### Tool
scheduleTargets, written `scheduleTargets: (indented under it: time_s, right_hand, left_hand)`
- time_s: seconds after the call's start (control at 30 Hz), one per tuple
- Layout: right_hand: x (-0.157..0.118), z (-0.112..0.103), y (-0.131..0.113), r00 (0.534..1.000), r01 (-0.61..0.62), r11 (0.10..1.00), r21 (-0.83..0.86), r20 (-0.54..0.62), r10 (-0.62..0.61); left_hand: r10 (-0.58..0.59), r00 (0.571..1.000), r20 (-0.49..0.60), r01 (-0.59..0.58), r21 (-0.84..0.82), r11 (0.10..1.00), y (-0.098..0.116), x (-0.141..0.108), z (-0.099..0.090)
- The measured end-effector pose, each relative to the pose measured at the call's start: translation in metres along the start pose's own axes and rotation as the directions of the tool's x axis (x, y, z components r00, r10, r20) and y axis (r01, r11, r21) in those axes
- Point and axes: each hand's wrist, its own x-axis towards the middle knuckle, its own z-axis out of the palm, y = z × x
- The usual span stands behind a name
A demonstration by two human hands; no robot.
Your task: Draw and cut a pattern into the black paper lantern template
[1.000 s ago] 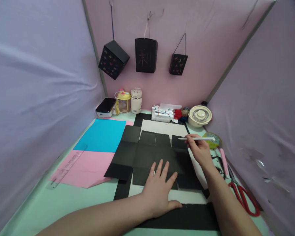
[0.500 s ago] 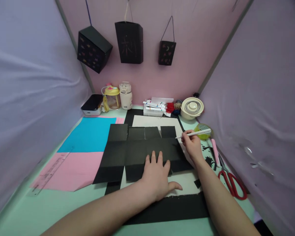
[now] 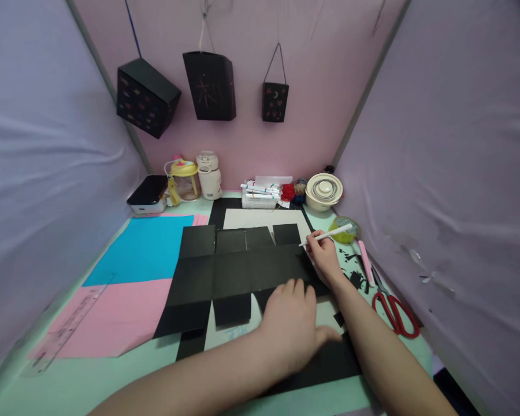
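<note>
Two bare hands at the creased black card (image 3: 231, 274), which lies partly over a white sheet (image 3: 242, 218). Near edge of card: left hand (image 3: 290, 323), knuckles up, fingers bent, thumb out sideways; fingertips hidden, cannot tell whether it pinches or only presses. Left of card: pink paper (image 3: 134, 312), clear ruler (image 3: 69, 329) across it. Right of card: red-handled scissors (image 3: 396, 315), black scraps (image 3: 356, 280). Card's right end: right hand (image 3: 325, 254) grasps a white pen (image 3: 329, 233), tip near the rightmost far flap (image 3: 286, 234); contact unclear. Beyond card: box of markers (image 3: 260, 199).

Risks (judged): too light a left-hand press could let the card slide over the sheet, making the pen skid. Too hard a press could bend a flap or tear it at its slit. An outward sweep of the right forearm could nudge the scissors.
</note>
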Motion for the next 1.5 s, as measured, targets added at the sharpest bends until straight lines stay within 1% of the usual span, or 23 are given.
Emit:
scheduleTargets:
  time_s: [0.07, 0.13, 0.2, 0.3, 0.4, 0.53, 0.6, 0.67, 0.7, 0.77, 0.87, 0.93, 1.0, 1.13, 1.3, 1.37, 1.5]
  right_hand:
    - [0.0, 0.0, -0.002, 0.999, -0.048, 0.996, 0.076, -0.009, 0.049]
    - [0.001, 0.0, -0.004, 0.998, -0.064, 0.993, 0.1, -0.02, 0.066]
    - [0.003, -0.002, -0.004, 0.998, -0.051, 0.995, 0.081, -0.034, 0.054]
    - [0.008, -0.007, -0.002, 0.997, -0.025, 0.998, 0.051, -0.071, 0.029]
    - [0.014, -0.011, 0.002, 0.991, -0.041, 0.998, 0.045, -0.122, 0.046]
    - [0.016, -0.011, 0.004, 0.987, -0.075, 0.996, 0.054, -0.139, 0.082]
    - [0.014, -0.011, 0.004, 0.99, -0.076, 0.993, 0.087, -0.113, 0.085]
    - [0.011, -0.011, 0.003, 0.996, -0.059, 0.996, 0.072, -0.067, 0.064]
    - [0.009, -0.011, 0.002, 0.998, -0.044, 0.998, 0.034, -0.039, 0.046]
    - [0.007, -0.011, 0.002, 1.0, 0.002, 0.994, -0.106, 0.011, -0.001]
    - [0.005, -0.011, 0.004, 0.996, 0.077, 0.943, -0.324, 0.069, -0.058]
    - [0.004, -0.01, 0.006, 0.993, 0.097, 0.916, -0.388, 0.097, -0.064]
    - [0.004, -0.01, 0.009, 0.992, 0.093, 0.908, -0.408, 0.12, -0.047]
    - [0.004, -0.009, 0.012, 0.991, 0.079, 0.904, -0.419, 0.132, -0.025]
    - [0.004, -0.009, 0.011, 0.994, 0.085, 0.907, -0.413, 0.104, -0.046]
    - [0.003, -0.008, 0.009, 0.995, 0.087, 0.926, -0.368, 0.073, -0.064]
    - [0.001, -0.006, 0.003, 0.997, 0.077, 0.981, -0.178, 0.028, -0.073]
  left_hand:
    - [-0.123, 0.99, -0.066, 0.125, 0.026, 0.992, -0.011, 0.025, 0.009]
    - [-0.175, 0.978, -0.117, 0.182, 0.05, 0.982, -0.023, 0.045, 0.021]
    - [-0.18, 0.973, -0.145, 0.19, 0.053, 0.98, -0.033, 0.056, 0.037]
    - [-0.139, 0.977, -0.161, 0.145, 0.027, 0.989, -0.042, 0.061, 0.06]
    - [-0.121, 0.976, -0.179, 0.127, 0.02, 0.992, -0.044, 0.059, 0.071]
    - [-0.113, 0.978, -0.177, 0.118, 0.019, 0.993, -0.045, 0.059, 0.069]
    - [-0.111, 0.98, -0.167, 0.115, 0.015, 0.993, -0.045, 0.059, 0.067]
    - [-0.111, 0.981, -0.161, 0.115, 0.012, 0.993, -0.045, 0.059, 0.067]
    - [-0.113, 0.981, -0.16, 0.117, 0.012, 0.993, -0.045, 0.059, 0.068]
    - [-0.118, 0.98, -0.16, 0.121, 0.013, 0.993, -0.045, 0.059, 0.069]
    - [-0.117, 0.977, -0.177, 0.122, 0.017, 0.992, -0.045, 0.058, 0.071]
    - [-0.117, 0.975, -0.187, 0.123, 0.019, 0.992, -0.045, 0.058, 0.071]
    - [-0.117, 0.975, -0.188, 0.123, 0.019, 0.992, -0.044, 0.057, 0.071]
    - [-0.116, 0.975, -0.192, 0.122, 0.02, 0.992, -0.044, 0.057, 0.071]
    - [-0.125, 0.975, -0.183, 0.131, 0.025, 0.991, -0.044, 0.057, 0.07]
    - [-0.124, 0.977, -0.172, 0.13, 0.025, 0.991, -0.044, 0.056, 0.07]
    - [-0.118, 0.975, -0.189, 0.125, 0.025, 0.992, -0.044, 0.056, 0.071]
